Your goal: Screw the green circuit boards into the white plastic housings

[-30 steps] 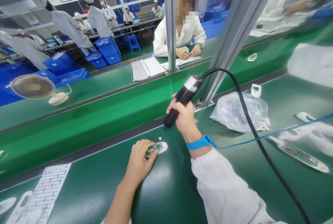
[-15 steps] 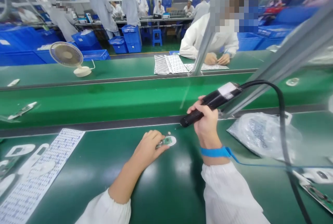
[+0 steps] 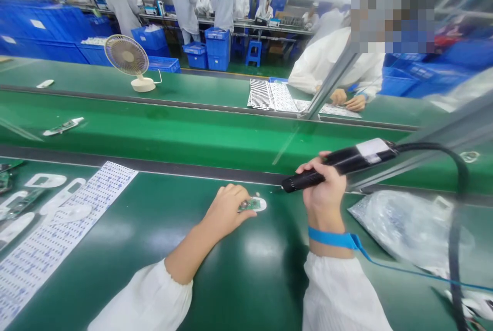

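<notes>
Assembly line, bench level: L hand (image 3: 228, 213) of a worker in white cleanroom sleeves presses a small green PCB (image 3: 250, 205) onto a white oval plastic casing (image 3: 261, 205), mid-bench on the green ESD mat (image 3: 115, 290). Fingers (image 3: 234, 195) curl over the board's left end, pinning it, not released. R hand (image 3: 323, 190) clenches a black electric screwdriver (image 3: 339, 164), fingers wrapped round the barrel, tool nearly level, its bit tip (image 3: 284, 185) just right of and beyond the casing, not touching it. Blue ESD wrist strap (image 3: 331, 238) on R wrist, blue cord (image 3: 412, 272) running off right. Driver's black cable (image 3: 455, 228) loops down over a clear plastic bag (image 3: 404, 228) at right. Left of the hands: sheet of printed labels (image 3: 65, 233), white plastic parts (image 3: 50, 181), green PCBs (image 3: 19, 205). Farther off, a green conveyor belt (image 3: 154, 136) carries a white part w/ board (image 3: 63, 125); alu frame upright (image 3: 331, 79) rises at right. Beyond, a co-worker (image 3: 339, 66) in white, hands (image 3: 346, 99) by label sheets (image 3: 271, 96); desk fan (image 3: 127, 56) on far bench, blue crates (image 3: 217, 51) and more workers behind.
</notes>
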Available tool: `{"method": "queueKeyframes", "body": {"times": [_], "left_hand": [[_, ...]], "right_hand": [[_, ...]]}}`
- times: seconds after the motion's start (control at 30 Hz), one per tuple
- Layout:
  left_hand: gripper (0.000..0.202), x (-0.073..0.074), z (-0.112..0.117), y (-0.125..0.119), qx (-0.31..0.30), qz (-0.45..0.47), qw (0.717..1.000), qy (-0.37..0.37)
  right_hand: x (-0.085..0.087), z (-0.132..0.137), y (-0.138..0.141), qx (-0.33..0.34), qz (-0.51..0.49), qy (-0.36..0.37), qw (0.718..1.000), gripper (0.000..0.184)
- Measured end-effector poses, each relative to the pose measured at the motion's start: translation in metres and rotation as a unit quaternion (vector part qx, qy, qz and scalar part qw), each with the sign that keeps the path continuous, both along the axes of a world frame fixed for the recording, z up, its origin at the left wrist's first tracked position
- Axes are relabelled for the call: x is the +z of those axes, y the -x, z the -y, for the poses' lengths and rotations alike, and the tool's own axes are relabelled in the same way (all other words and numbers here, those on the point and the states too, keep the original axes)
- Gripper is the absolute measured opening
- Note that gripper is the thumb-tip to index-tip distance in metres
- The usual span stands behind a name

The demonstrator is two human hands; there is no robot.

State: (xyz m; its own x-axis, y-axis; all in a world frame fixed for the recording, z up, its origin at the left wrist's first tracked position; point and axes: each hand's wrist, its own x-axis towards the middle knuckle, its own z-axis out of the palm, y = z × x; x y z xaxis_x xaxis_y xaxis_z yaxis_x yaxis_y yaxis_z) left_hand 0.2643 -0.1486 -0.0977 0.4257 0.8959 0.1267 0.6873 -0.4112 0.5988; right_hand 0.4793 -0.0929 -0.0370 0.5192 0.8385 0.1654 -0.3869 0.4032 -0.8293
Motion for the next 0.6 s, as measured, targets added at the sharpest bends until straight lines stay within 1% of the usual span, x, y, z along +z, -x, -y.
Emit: {"method": "queueKeyframes", "body": {"times": [0.1,0.23,0.33,0.47,0.6], "left_hand": [[0.021,0.001,0.001,0.000,0.001,-0.002,1.000,-0.004],[0.016,0.000,0.002,-0.003,0.009,0.006,1.000,-0.014],[0.015,-0.001,0.003,-0.006,0.019,0.023,0.999,-0.016],[0.015,-0.002,0.003,-0.008,0.032,0.036,0.999,-0.021],[0.014,-0.002,0.003,-0.008,0.030,0.032,0.999,-0.024]], "right_hand": [[0.000,0.000,0.000,0.001,0.004,0.002,1.000,0.025],[0.005,0.002,0.002,0.014,0.027,-0.017,0.999,0.025],[0.013,0.008,0.009,0.051,0.065,-0.040,0.996,0.026],[0.021,0.021,0.031,0.116,0.102,-0.061,0.986,0.023],[0.019,0.030,0.051,0.183,0.147,-0.030,0.972,0.021]]}}
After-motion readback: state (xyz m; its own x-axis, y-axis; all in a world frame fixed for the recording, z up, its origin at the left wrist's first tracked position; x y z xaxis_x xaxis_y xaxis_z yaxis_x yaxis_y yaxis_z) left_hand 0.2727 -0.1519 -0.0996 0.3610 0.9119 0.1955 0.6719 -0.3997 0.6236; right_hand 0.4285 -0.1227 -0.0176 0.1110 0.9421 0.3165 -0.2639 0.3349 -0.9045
